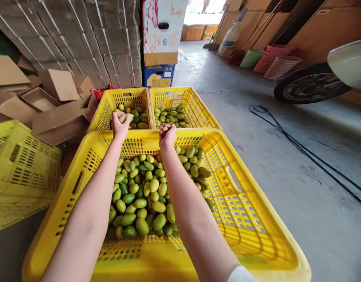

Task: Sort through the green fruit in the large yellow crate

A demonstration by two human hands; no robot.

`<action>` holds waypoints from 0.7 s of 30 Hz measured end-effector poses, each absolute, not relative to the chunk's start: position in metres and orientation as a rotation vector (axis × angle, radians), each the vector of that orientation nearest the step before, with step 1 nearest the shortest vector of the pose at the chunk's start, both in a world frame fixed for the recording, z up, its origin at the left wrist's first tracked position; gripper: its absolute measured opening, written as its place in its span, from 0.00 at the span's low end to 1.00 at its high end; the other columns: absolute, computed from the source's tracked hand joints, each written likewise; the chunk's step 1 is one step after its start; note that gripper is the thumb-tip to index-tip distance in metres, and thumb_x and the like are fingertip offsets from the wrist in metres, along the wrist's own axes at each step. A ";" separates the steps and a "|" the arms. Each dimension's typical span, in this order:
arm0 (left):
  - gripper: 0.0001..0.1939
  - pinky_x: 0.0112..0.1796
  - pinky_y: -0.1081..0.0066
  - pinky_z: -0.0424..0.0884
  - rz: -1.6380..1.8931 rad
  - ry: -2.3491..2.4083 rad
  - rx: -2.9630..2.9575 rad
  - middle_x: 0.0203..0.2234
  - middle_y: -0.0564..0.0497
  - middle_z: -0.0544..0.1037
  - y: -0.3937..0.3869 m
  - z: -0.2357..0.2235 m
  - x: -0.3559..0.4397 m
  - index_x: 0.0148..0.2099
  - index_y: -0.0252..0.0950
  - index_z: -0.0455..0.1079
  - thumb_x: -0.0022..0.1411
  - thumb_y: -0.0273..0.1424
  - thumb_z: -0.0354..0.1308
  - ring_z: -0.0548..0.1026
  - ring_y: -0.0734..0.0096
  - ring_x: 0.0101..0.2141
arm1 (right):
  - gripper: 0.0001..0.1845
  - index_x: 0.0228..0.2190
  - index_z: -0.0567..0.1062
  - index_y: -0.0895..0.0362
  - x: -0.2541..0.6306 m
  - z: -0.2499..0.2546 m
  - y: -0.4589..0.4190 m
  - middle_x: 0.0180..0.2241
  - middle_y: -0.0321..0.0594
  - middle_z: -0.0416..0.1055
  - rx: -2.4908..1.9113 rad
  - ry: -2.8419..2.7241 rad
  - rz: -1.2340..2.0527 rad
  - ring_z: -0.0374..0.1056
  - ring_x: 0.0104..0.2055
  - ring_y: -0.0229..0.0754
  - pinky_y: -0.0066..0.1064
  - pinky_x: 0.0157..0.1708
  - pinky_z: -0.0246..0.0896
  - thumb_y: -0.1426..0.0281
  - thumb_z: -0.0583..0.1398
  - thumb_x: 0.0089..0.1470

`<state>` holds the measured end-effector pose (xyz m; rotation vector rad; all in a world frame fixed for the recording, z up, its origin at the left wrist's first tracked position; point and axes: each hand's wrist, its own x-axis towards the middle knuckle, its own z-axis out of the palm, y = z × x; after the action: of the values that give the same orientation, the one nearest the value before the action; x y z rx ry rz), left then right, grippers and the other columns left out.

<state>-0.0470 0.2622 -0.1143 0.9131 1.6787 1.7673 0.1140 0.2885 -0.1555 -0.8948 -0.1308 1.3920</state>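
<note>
Smooth, oval fruits (142, 203), green to yellow-green, lie heaped in the large near yellow crate (265, 219). My left hand (119, 127) is over the far left yellow crate (105, 105), closed round a green oval fruit (127, 116) that shows past the fingers. Similar fruits (142, 115) lie in that crate below it. My right hand (168, 136) is at the near edge of the far right yellow crate (199, 109), its fingers curled together. Whatever is in those fingers, if anything, is hidden. More green fruits (176, 114) sit just beyond it.
Stacked yellow crates (30, 164) stand at the left, beside loose cardboard boxes (58, 84). Behind are bundled flat cartons (89, 39) and a white box (163, 29). A wheel (312, 84), black cable (298, 143) and pink baskets (282, 67) are at the right.
</note>
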 end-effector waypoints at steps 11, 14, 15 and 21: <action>0.31 0.76 0.40 0.38 1.419 1.970 1.663 0.80 0.37 0.52 0.279 -0.145 -0.051 0.72 0.39 0.65 0.70 0.31 0.61 0.42 0.44 0.80 | 0.29 0.23 0.59 0.52 0.122 -0.155 0.284 0.13 0.22 0.42 -0.844 -0.244 1.409 0.39 0.15 0.31 0.21 0.15 0.43 0.58 0.52 0.78; 0.39 0.74 0.36 0.24 1.240 2.069 1.951 0.83 0.39 0.41 0.266 -0.158 -0.047 0.81 0.38 0.55 0.73 0.40 0.56 0.32 0.44 0.81 | 0.29 0.23 0.59 0.52 0.123 -0.153 0.283 0.13 0.22 0.43 -0.842 -0.256 1.419 0.39 0.16 0.31 0.21 0.16 0.43 0.57 0.52 0.78; 0.39 0.74 0.37 0.21 1.161 2.077 2.042 0.83 0.39 0.41 0.257 -0.168 -0.047 0.82 0.37 0.54 0.74 0.40 0.54 0.33 0.44 0.81 | 0.29 0.23 0.58 0.52 0.123 -0.153 0.283 0.13 0.22 0.43 -0.842 -0.268 1.422 0.40 0.16 0.31 0.20 0.16 0.43 0.56 0.52 0.78; 0.37 0.76 0.39 0.33 0.292 1.974 2.244 0.80 0.38 0.56 0.179 -0.259 -0.052 0.81 0.35 0.57 0.75 0.37 0.48 0.47 0.45 0.80 | 0.32 0.21 0.60 0.53 0.128 -0.153 0.281 0.11 0.24 0.42 -0.835 -0.319 1.463 0.39 0.16 0.31 0.20 0.16 0.42 0.55 0.51 0.78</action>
<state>-0.0520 0.1787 -0.2588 2.2437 1.9744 0.2915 0.1276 0.2808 -0.1525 -0.8347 -0.3193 1.4626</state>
